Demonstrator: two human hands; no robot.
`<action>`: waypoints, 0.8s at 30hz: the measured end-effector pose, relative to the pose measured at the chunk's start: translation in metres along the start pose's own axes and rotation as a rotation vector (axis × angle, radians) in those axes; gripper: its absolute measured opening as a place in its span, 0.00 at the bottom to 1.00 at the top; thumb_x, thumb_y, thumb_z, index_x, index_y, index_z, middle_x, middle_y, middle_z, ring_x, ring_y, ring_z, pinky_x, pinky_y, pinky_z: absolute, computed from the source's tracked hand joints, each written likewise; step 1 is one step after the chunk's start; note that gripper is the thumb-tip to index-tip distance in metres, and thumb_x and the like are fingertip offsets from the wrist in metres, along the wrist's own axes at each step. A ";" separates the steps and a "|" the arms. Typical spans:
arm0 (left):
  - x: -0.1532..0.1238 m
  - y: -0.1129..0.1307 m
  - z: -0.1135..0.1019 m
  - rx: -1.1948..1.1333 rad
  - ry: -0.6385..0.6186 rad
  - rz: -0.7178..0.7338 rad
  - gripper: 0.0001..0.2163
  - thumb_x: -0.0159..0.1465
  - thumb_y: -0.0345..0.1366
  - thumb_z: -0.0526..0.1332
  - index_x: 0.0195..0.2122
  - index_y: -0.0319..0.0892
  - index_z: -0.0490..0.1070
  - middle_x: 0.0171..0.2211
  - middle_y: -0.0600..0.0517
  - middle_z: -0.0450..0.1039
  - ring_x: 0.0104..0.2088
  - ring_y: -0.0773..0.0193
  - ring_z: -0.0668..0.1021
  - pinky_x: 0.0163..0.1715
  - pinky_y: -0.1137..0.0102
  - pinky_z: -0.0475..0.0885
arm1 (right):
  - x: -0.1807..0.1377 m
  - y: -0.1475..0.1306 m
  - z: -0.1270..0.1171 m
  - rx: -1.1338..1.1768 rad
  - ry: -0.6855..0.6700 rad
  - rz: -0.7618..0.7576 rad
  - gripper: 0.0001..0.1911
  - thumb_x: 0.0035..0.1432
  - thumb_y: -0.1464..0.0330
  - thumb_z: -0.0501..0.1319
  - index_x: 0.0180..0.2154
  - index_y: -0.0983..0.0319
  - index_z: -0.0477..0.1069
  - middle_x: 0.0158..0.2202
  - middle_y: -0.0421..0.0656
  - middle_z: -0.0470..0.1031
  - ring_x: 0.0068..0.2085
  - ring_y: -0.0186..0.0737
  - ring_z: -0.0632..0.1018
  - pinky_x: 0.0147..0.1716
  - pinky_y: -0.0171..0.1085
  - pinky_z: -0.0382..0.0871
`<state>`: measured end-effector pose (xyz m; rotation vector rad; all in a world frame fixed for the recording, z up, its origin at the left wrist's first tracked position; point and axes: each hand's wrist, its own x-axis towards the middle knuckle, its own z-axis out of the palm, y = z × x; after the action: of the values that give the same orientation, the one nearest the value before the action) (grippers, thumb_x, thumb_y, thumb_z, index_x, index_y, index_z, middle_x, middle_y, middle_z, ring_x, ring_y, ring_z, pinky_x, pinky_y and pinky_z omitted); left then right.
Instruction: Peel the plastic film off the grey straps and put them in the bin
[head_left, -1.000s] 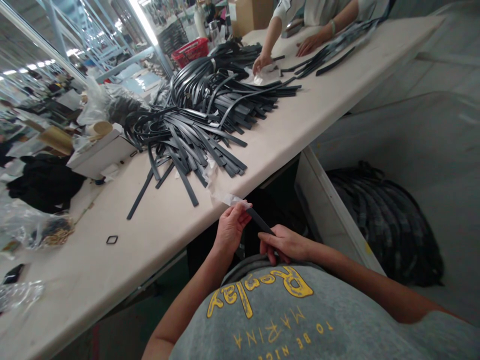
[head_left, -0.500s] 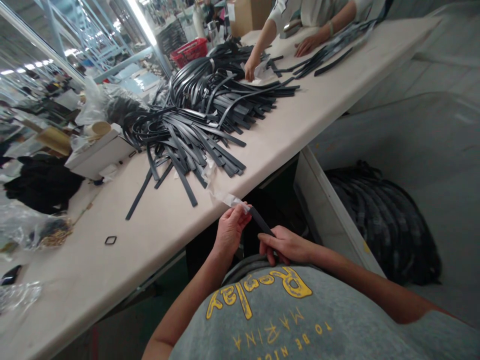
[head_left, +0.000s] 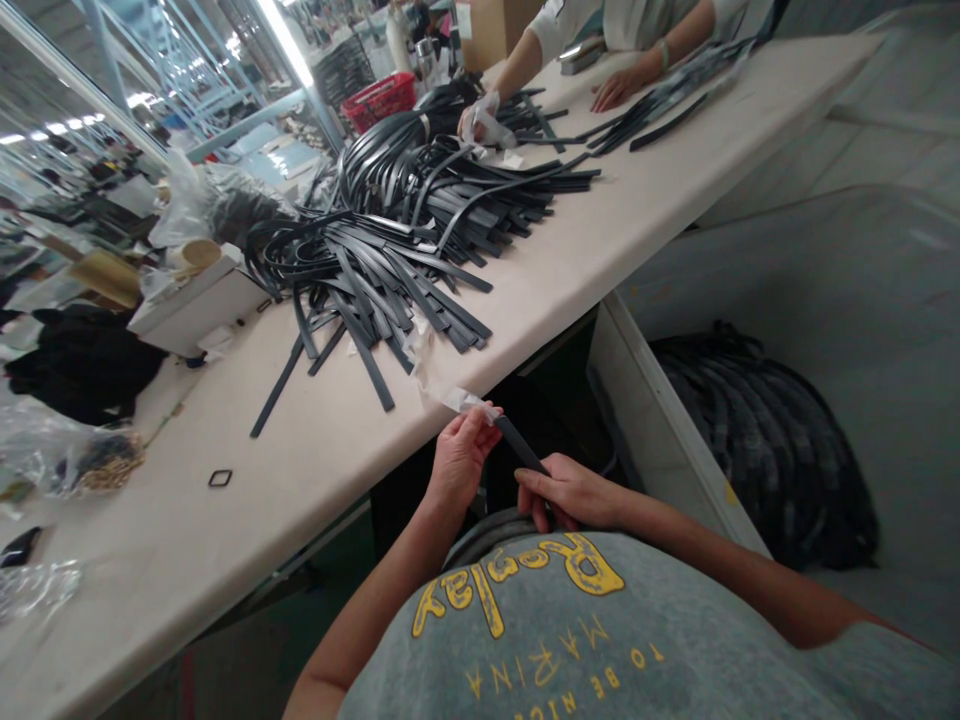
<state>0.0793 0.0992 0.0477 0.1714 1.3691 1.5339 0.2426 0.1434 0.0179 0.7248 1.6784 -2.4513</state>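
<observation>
Just off the table's front edge, a flat dark strap [head_left: 521,443] runs between my hands. My right hand [head_left: 566,490] is closed round its lower part, close to my shirt. At the upper end my left hand [head_left: 463,450] pinches a crumpled white, thin strip [head_left: 474,402] against the strap. That strip trails up over the table edge towards a pile of dark straps [head_left: 375,270], whose loose ends fan out towards me. Whether the strip is cloth, paper or film, I cannot tell.
A co-worker's hand [head_left: 480,118] works with white material behind the pile; the other hand [head_left: 626,88] rests on the table [head_left: 675,170]. A small black rectangular ring [head_left: 220,478] lies at left. Below right, a bin [head_left: 660,390] holds bundled dark straps. A red basket [head_left: 379,102] stands behind.
My hands and the strap have barely moved. The co-worker's hand at the pile has shifted left and back, with white material now bunched around it.
</observation>
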 end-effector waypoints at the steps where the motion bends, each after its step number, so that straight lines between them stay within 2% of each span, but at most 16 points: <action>1: 0.000 -0.001 -0.001 0.002 -0.001 -0.005 0.19 0.48 0.45 0.75 0.35 0.38 0.78 0.36 0.46 0.81 0.37 0.61 0.81 0.43 0.68 0.71 | 0.001 0.000 0.000 0.003 -0.003 0.004 0.34 0.57 0.42 0.53 0.29 0.67 0.73 0.19 0.42 0.74 0.14 0.27 0.66 0.13 0.28 0.59; 11: -0.008 -0.006 -0.002 0.015 -0.053 -0.025 0.17 0.49 0.45 0.75 0.31 0.37 0.79 0.33 0.45 0.80 0.34 0.62 0.79 0.38 0.70 0.73 | 0.008 0.008 -0.002 0.011 -0.052 0.032 0.36 0.57 0.40 0.52 0.27 0.67 0.74 0.18 0.42 0.72 0.13 0.27 0.63 0.13 0.29 0.55; 16: -0.014 -0.008 -0.006 0.221 -0.107 0.016 0.19 0.51 0.49 0.72 0.31 0.35 0.81 0.33 0.42 0.80 0.33 0.59 0.78 0.38 0.68 0.72 | 0.007 0.016 -0.004 0.012 -0.059 0.067 0.37 0.57 0.39 0.51 0.26 0.67 0.75 0.19 0.43 0.71 0.15 0.26 0.62 0.14 0.27 0.51; 19: -0.021 -0.015 -0.006 0.323 -0.209 0.018 0.17 0.52 0.48 0.72 0.31 0.36 0.82 0.31 0.44 0.80 0.32 0.59 0.78 0.38 0.68 0.70 | 0.010 0.010 -0.001 0.030 -0.053 0.084 0.38 0.55 0.37 0.51 0.25 0.66 0.73 0.18 0.43 0.71 0.14 0.26 0.62 0.13 0.27 0.49; 22: -0.024 -0.014 -0.006 0.296 -0.264 0.009 0.15 0.54 0.46 0.70 0.31 0.37 0.82 0.27 0.46 0.78 0.28 0.62 0.76 0.35 0.69 0.70 | 0.013 -0.006 0.001 0.027 -0.059 0.038 0.37 0.54 0.36 0.51 0.30 0.65 0.71 0.20 0.44 0.73 0.13 0.28 0.63 0.13 0.29 0.52; 24: -0.023 -0.003 -0.009 0.228 -0.212 0.043 0.15 0.55 0.45 0.70 0.32 0.37 0.82 0.25 0.48 0.77 0.25 0.64 0.75 0.31 0.70 0.69 | 0.010 -0.016 0.000 -0.040 -0.066 -0.081 0.34 0.56 0.39 0.54 0.37 0.65 0.72 0.27 0.46 0.77 0.20 0.32 0.71 0.18 0.30 0.62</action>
<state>0.0856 0.0759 0.0537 0.4941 1.3730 1.3498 0.2284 0.1519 0.0275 0.5751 1.7605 -2.4575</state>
